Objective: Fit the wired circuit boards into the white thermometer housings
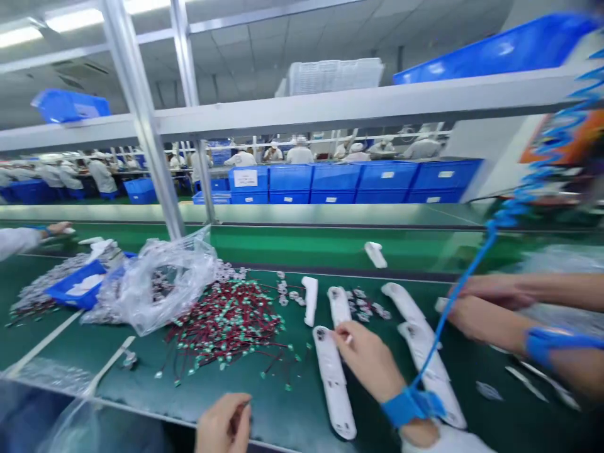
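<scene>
Five long white plastic housings (333,384) lie on the green bench (287,418), set lengthwise and apart so each can be reached singly. The person's right hand (368,365) sits over the nearest one, its grip nearly closed, with the fingertips pinching a small white piece (348,338) just above the housing's upper end. A blue wrist strap (410,406) circles that wrist, and its blue coiled cord (491,229) runs up and away, most likely to keep static off electronic parts.

Left of the right grip, a loose heap of red-and-black wire leads (226,330) with small green parts spreads across the bench, within easy reach of both hands. The left hand (224,425) rests at the bench's near edge below the heap, its fingers curled. Its grip looks mostly closed, but what it holds, if anything, cannot be told.

Farther left of the grips lie a crumpled clear plastic bag (165,286) and a blue tray (75,286). To the right, a co-worker's hands (491,302) work at the same bench. Beyond it stand blue crates (290,179) with white labels, whose writing is too small to read.
</scene>
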`<state>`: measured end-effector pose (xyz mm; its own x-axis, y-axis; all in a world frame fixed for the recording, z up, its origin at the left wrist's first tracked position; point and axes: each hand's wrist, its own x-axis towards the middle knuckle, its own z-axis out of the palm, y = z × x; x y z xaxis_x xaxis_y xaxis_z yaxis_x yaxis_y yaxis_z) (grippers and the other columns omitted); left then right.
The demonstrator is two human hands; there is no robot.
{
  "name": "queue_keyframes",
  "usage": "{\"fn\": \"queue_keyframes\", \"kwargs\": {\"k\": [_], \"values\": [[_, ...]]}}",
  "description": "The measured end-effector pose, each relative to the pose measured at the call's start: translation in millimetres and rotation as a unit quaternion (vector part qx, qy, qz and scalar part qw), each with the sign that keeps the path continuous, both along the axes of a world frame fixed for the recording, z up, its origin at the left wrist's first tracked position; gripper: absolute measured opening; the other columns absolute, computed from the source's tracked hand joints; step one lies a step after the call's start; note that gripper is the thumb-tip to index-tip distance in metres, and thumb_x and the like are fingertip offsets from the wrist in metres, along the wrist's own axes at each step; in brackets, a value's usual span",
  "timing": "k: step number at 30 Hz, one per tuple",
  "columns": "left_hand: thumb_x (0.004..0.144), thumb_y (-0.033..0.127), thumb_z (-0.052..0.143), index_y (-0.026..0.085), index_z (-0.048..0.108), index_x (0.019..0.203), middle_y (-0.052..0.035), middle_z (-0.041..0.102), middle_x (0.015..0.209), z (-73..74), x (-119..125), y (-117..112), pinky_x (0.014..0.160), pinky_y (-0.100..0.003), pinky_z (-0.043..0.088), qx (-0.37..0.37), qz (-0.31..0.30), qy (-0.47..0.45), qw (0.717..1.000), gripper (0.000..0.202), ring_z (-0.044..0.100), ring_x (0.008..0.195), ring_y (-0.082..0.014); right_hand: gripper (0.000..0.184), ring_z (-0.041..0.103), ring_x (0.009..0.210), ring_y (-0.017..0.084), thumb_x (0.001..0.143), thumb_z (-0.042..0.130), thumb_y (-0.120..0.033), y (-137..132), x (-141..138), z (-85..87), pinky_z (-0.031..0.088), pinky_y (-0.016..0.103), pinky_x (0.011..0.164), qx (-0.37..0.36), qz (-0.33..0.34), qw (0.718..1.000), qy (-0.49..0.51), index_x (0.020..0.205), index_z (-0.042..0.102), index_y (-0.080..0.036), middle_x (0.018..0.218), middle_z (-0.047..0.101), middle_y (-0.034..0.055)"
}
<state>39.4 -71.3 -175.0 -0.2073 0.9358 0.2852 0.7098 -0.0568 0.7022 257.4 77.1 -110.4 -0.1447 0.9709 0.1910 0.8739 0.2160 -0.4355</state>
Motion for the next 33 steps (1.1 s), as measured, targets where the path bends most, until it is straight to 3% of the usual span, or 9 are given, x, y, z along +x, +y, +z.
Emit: {"fn": "queue_keyframes", "kwargs": {"k": [2,4,6,8,11,16,19,26,33], "values": [[0.079,0.019,0.042,0.017,0.062,0.085,-0.0048,0.061,0.068,10.1,6.1,14.6,0.060,-0.023,0.046,0.013,0.009,0.022,1.000,0.022,0.056,0.062,-0.0148,0.018,0.050,0.055,0.013,0.075,0.053,-0.026,32.0,-15.0,11.1,0.036,0.025,0.054,-0.006,0.010,0.999,-0.032,0.060,0.052,-0.018,0.057,0.054,-0.0013],[0.072,0.014,0.049,0.019,0.060,0.097,-0.0068,0.061,0.087,16.4,9.7,31.6,0.073,-0.027,0.045,0.022,0.026,0.043,0.999,0.027,0.056,0.082,-0.0178,0.023,0.047,0.052,0.010,0.077,0.055,-0.025,59.0,-35.3,23.9,0.037,0.025,0.055,-0.012,0.024,0.998,-0.053,0.057,0.048,-0.016,0.053,0.048,-0.0053],[0.070,0.008,0.047,0.019,0.061,0.095,-0.0086,0.059,0.092,18.3,11.1,45.0,0.077,-0.031,0.045,0.020,0.044,0.060,0.997,0.030,0.054,0.086,-0.0205,0.023,0.046,0.051,0.010,0.077,0.056,-0.024,70.0,-52.3,38.6,0.037,0.025,0.056,-0.015,0.045,0.997,-0.058,0.057,0.047,-0.016,0.051,0.045,-0.0068],[0.072,0.005,0.042,0.018,0.063,0.087,-0.0092,0.059,0.089,16.8,10.7,51.8,0.073,-0.032,0.045,0.013,0.047,0.069,0.996,0.029,0.055,0.082,-0.0208,0.019,0.047,0.052,0.012,0.076,0.054,-0.025,60.8,-59.1,52.1,0.035,0.025,0.056,-0.018,0.067,0.996,-0.048,0.060,0.049,-0.017,0.051,0.047,-0.0052],[0.077,0.006,0.036,0.017,0.063,0.082,-0.0087,0.058,0.084,11.7,5.9,53.4,0.070,-0.033,0.044,0.004,0.020,0.071,0.997,0.030,0.054,0.078,-0.0207,0.019,0.049,0.056,0.015,0.079,0.046,-0.032,18.6,-53.0,61.1,0.034,0.026,0.056,-0.030,0.079,0.996,-0.015,0.067,0.051,-0.019,0.057,0.053,-0.0011],[0.079,0.009,0.039,0.015,0.061,0.081,-0.0070,0.057,0.081,5.1,-7.8,53.3,0.070,-0.031,0.044,-0.002,-0.046,0.044,0.998,0.023,0.055,0.077,-0.0194,0.027,0.047,0.053,0.014,0.081,0.036,-0.036,-64.5,-36.4,43.7,0.034,0.024,0.051,-0.111,0.062,0.991,0.037,0.069,0.052,-0.017,0.057,0.050,-0.0003],[0.079,0.011,0.042,0.014,0.059,0.082,-0.0060,0.056,0.078,3.6,-11.9,52.2,0.066,-0.029,0.045,-0.005,-0.060,0.028,0.998,0.017,0.055,0.073,-0.0180,0.027,0.042,0.051,0.012,0.080,0.038,-0.034,-92.3,-33.2,31.4,0.033,0.022,0.048,-0.164,0.075,0.982,0.057,0.065,0.052,-0.017,0.054,0.045,-0.0019],[0.081,0.017,0.041,0.017,0.058,0.082,-0.0057,0.056,0.076,-0.6,-7.3,58.7,0.064,-0.032,0.045,-0.015,-0.074,0.056,0.996,0.017,0.057,0.072,-0.0200,0.020,0.038,0.048,0.009,0.081,0.041,-0.026,-95.4,-42.4,27.6,0.030,0.020,0.046,-0.215,0.108,0.966,0.100,0.066,0.051,-0.017,0.054,0.044,-0.0033],[0.083,0.019,0.038,0.018,0.058,0.080,-0.0059,0.058,0.074,-9.5,-7.8,54.6,0.062,-0.030,0.048,-0.008,-0.086,0.072,0.994,0.020,0.060,0.069,-0.0188,0.023,0.046,0.051,0.011,0.084,0.040,-0.029,-68.6,-23.7,31.0,0.036,0.021,0.048,-0.148,0.089,0.981,0.089,0.067,0.053,-0.018,0.060,0.051,-0.0011]]}}
